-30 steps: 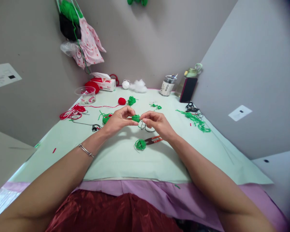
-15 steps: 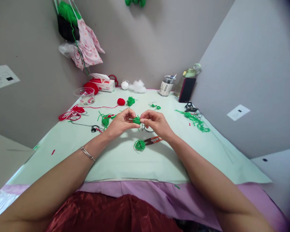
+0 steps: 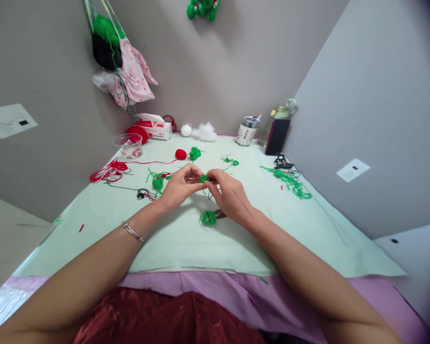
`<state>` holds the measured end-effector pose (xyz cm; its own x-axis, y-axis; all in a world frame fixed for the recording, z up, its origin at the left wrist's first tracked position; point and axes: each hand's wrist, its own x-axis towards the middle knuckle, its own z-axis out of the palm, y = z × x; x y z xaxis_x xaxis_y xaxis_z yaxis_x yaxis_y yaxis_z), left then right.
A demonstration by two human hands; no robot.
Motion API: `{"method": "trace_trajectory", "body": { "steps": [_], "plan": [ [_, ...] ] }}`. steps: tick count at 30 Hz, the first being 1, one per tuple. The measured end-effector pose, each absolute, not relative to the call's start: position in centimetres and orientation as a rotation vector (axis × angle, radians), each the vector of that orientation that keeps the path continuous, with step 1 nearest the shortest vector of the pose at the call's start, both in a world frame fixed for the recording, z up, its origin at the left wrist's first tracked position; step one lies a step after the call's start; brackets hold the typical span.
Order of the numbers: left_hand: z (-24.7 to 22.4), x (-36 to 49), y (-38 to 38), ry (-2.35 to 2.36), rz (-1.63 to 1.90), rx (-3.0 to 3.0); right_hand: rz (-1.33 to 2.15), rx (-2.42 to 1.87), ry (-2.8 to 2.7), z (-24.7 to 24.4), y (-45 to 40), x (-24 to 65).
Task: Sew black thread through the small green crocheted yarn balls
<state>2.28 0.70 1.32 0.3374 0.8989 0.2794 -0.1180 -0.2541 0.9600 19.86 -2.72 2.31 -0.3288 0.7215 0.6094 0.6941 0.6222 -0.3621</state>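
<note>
A: What are the hands doing?

B: The left hand (image 3: 181, 185) is pinching a small green yarn piece (image 3: 202, 179) between thumb and fingers. The right hand (image 3: 232, 195) is bringing thumb and fingertips together at its right end; whether they're gripping yarn or thread, I can't tell.

A: Where is the piece sitting?

B: It's being held above the pale green cloth (image 3: 186, 248), between both sets of fingertips. A dark thread (image 3: 209, 195) is dangling just below.

A: And nearer the person?

B: A round green yarn bundle (image 3: 208, 218) is lying beside some dark blades (image 3: 220, 214); the right hand is hiding the rest of that tool.

A: Farther out?

B: A red ball (image 3: 180, 154) is resting near a green yarn clump (image 3: 195, 153). Rightward, loose green strands (image 3: 293, 184) are spreading below a phone (image 3: 277, 137), which is standing before a bottle (image 3: 280, 113).
</note>
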Motion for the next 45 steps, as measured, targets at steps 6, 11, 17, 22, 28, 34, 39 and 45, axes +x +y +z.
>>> {"method": "trace_trajectory", "body": {
  "steps": [6, 11, 17, 22, 28, 34, 39, 45],
  "plan": [
    [1.1, 2.8, 0.3, 0.819, 1.166, 1.613, -0.393, -1.271, -2.329, 2.9, -3.1, 20.0],
    [0.8, 2.6, 0.4, 0.878, 1.172, 1.696, -0.493, -1.236, -2.306, 2.7, -2.9, 19.8],
    [0.5, 2.6, 0.1, 0.919, 1.211, 1.917, -0.477, -1.177, -2.183, 2.9, -2.9, 19.4],
    [0.8, 1.9, 0.6, 1.029, 1.176, 2.060, 0.306, -0.958, -1.811, 6.0, -4.0, 20.0],
    [0.3, -0.4, 2.9, 1.271, 1.219, 2.227, 0.886, -0.819, -1.329, 9.8, -2.2, 27.7],
    [0.0, -2.0, 4.7, 1.287, 1.478, 2.298, 0.427, -0.684, -0.874, 10.5, -1.0, 38.3],
    [0.5, -0.3, 2.9, 0.861, 1.710, 2.358, 0.556, -0.879, -0.885, 9.3, 0.3, 34.3],
    [1.3, 1.3, 0.7, 0.634, 1.809, 2.399, 0.771, -1.070, -1.666, 6.9, -1.8, 23.7]
  ]
}}
